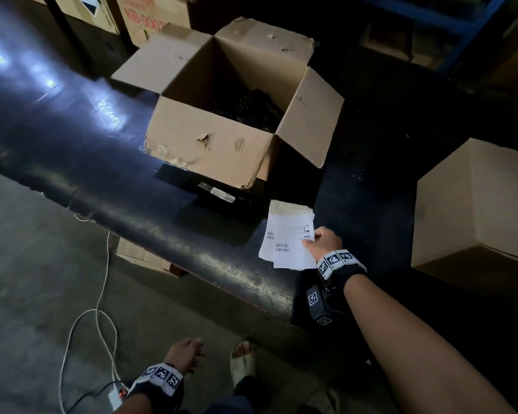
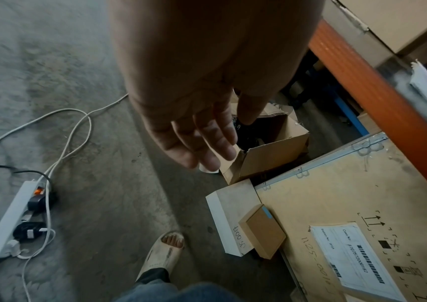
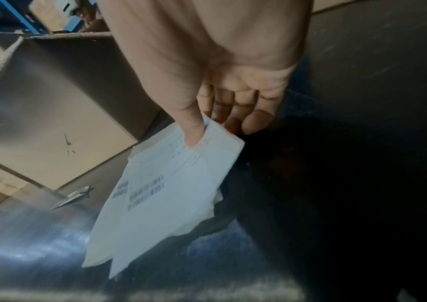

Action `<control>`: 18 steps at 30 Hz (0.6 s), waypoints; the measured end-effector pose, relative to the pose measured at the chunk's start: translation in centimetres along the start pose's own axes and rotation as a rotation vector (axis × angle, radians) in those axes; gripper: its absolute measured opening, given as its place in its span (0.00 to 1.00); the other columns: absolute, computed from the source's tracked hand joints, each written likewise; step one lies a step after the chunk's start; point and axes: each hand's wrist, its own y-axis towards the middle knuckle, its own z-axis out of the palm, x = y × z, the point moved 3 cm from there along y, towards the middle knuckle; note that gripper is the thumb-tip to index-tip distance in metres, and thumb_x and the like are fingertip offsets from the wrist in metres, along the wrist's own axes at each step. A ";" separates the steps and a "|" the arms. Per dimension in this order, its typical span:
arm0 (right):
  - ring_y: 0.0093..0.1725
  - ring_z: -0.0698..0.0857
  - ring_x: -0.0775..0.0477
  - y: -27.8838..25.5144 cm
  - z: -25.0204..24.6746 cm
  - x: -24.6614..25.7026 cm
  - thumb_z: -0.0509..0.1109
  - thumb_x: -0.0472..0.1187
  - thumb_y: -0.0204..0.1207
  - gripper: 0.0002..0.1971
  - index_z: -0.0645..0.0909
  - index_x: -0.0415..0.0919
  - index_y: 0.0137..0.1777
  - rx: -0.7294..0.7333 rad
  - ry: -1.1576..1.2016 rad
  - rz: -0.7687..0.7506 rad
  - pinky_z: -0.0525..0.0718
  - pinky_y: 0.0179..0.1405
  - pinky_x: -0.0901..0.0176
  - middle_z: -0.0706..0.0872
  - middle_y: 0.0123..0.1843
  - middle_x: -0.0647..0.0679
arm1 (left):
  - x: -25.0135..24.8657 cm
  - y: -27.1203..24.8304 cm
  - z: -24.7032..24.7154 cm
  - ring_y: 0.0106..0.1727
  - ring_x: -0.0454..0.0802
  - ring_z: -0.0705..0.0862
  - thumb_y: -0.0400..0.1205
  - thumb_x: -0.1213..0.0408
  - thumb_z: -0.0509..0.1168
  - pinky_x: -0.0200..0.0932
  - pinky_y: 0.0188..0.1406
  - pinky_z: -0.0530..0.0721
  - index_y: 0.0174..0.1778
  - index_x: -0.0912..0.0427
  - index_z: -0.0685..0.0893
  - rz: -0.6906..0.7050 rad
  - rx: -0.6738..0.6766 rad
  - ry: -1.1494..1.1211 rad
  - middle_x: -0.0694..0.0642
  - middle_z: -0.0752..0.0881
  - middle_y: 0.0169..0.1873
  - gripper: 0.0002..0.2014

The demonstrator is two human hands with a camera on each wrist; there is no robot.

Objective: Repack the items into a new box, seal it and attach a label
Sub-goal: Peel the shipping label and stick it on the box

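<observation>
An open, worn cardboard box (image 1: 222,135) with dark items inside stands on the black table (image 1: 72,150). Just in front of it my right hand (image 1: 323,242) pinches a small stack of white label sheets (image 1: 287,237) with barcodes, thumb on top (image 3: 194,132), fingers beneath. The sheets (image 3: 165,194) hang just above the table. A closed cardboard box (image 1: 476,204) sits at the right of the table. My left hand (image 1: 186,354) hangs below the table edge with relaxed fingers (image 2: 207,139), holding nothing.
A tape dispenser or blade (image 1: 219,192) lies on a dark object under the open box's front. On the floor are a white power strip (image 2: 13,220) with cables, small boxes (image 2: 248,220), a large crate (image 2: 362,224) and my sandalled foot (image 1: 243,363).
</observation>
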 end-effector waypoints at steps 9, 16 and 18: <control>0.45 0.85 0.44 -1.2 -7.1 1.2 0.67 0.43 0.78 0.07 0.84 0.41 0.45 0.017 0.055 -0.183 0.79 0.40 0.58 0.87 0.43 0.47 | -11.3 -6.9 2.0 0.26 0.49 0.79 0.85 0.62 0.59 0.39 0.27 0.76 0.35 0.62 0.81 0.410 0.117 0.289 0.55 0.83 0.29 0.14; 0.39 0.87 0.53 -4.1 -19.5 3.6 0.73 0.48 0.76 0.08 0.89 0.44 0.43 -0.100 -0.117 -0.416 0.83 0.39 0.60 0.89 0.39 0.51 | -31.1 -17.6 10.6 0.39 0.50 0.84 0.79 0.54 0.64 0.49 0.48 0.82 0.44 0.57 0.83 1.138 0.092 0.492 0.51 0.86 0.37 0.10; 0.40 0.85 0.55 -4.9 -22.9 3.9 0.73 0.49 0.77 0.08 0.89 0.46 0.44 -0.132 -0.189 -0.462 0.80 0.39 0.62 0.88 0.39 0.51 | -35.8 -20.9 13.7 0.47 0.51 0.84 0.80 0.57 0.66 0.46 0.51 0.80 0.54 0.58 0.82 1.372 -0.070 0.483 0.53 0.85 0.46 0.11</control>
